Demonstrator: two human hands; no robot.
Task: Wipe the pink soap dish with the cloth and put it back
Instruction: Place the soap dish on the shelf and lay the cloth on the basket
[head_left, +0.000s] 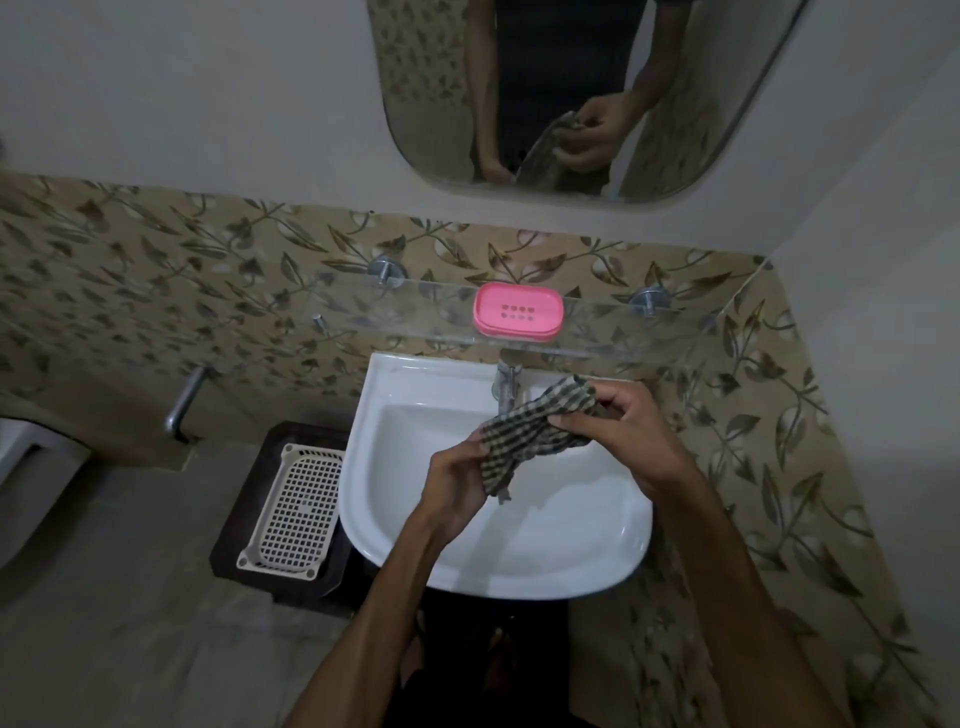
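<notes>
The pink soap dish lies flat on the glass shelf above the basin, empty, with small drain holes in its bottom. Both hands hold a dark checked cloth over the white basin, well below and in front of the dish. My left hand grips the cloth's lower left end. My right hand pinches its upper right end. A loose corner of the cloth hangs down between the hands.
A white wash basin with a chrome tap sits under the shelf. A mirror hangs above. On the floor at left a cream perforated basket rests on a dark stand. A chrome bar juts from the tiled wall.
</notes>
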